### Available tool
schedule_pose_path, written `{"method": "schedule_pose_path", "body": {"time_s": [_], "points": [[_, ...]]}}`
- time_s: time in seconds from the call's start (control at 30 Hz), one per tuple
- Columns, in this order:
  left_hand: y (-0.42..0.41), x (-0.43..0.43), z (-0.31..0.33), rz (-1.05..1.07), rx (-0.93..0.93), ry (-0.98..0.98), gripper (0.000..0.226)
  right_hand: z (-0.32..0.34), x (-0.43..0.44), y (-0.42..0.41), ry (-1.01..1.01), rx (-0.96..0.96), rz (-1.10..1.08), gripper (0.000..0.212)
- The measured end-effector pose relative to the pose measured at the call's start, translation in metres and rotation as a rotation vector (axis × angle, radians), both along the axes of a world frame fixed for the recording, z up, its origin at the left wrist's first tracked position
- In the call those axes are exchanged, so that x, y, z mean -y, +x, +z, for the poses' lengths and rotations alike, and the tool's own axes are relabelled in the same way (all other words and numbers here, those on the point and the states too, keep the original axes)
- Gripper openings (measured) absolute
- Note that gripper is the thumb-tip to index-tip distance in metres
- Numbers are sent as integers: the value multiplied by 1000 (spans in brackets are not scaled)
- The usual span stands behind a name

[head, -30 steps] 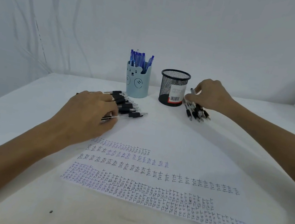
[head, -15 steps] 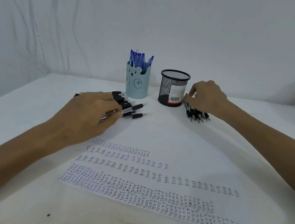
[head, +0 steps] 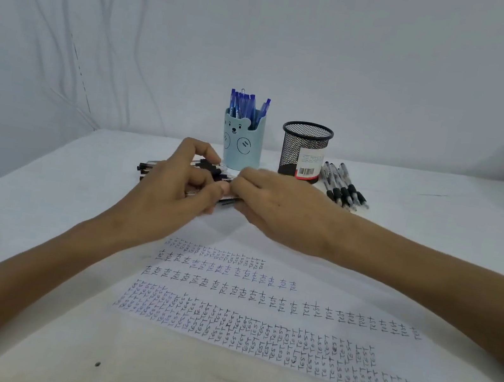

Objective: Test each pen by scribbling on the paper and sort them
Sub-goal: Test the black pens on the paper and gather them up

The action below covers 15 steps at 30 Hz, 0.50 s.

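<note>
A pile of black pens (head: 211, 167) lies on the table left of centre, mostly hidden by my hands. My left hand (head: 174, 191) curls over the pile from the left, its fingers and thumb gripping pens. My right hand (head: 277, 208) meets it from the right, fingertips on the same pens. A second small group of black pens (head: 344, 188) lies loose to the right of the black mesh cup (head: 303, 152). The paper (head: 273, 314) covered in rows of written test marks lies in front of my hands.
A light blue bear-faced cup (head: 241, 145) holding several blue pens (head: 246, 106) stands behind the pile, left of the mesh cup. A white wall rises close behind. Cables hang at the upper left. The table's left edge runs diagonally past my left arm.
My right hand left the small pen group by the mesh cup and crossed left to the main pile. My left hand shifted forward and gathered the pens there.
</note>
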<state>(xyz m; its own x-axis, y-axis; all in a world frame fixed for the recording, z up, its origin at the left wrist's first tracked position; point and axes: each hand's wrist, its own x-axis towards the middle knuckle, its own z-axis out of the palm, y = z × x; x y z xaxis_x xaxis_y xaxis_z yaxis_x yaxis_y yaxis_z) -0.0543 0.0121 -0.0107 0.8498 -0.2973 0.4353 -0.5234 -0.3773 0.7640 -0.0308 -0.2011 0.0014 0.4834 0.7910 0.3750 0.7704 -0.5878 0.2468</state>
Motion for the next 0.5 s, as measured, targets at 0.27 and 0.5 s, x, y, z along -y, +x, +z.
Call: {"method": "schedule_pose_path", "body": {"time_s": [0.27,0.5], "points": [[-2,-8,2,-45,11,9,36,-4,23,-2,157,-97,-81,64],[2,-16,-1,-104,153,428,35,-15,32,-3,242,-78,-36,60]]}}
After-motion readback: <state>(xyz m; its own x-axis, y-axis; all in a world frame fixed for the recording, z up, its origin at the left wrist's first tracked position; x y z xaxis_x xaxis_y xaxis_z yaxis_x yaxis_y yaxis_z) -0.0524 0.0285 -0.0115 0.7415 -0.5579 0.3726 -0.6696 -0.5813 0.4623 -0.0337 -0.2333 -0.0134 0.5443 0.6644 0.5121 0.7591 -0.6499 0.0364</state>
